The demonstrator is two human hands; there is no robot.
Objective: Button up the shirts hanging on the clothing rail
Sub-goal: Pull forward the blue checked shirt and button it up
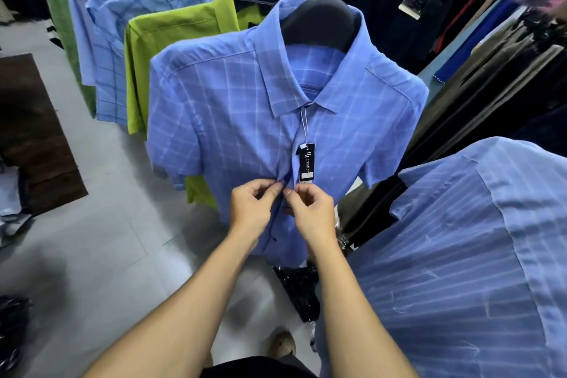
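Note:
A blue checked short-sleeved shirt [233, 120] hangs on a black hanger [322, 18] straight ahead. A black price tag [306, 163] dangles on a string from its collar. My left hand [254, 209] pinches the left edge of the shirt's front placket at mid-chest. My right hand [310, 212] pinches the right edge just beside it, fingertips almost touching the left hand's. The placket below my hands hangs slightly apart, with a dark button [274, 239] showing.
Behind it hang a lime green shirt [171, 40] and further blue shirts [129, 9]. A blue striped shirt [460, 255] hangs close at my right. Dark trousers [460, 120] fill the right side. A dark wooden surface [30, 132] stands at left on the grey tiled floor [107, 239].

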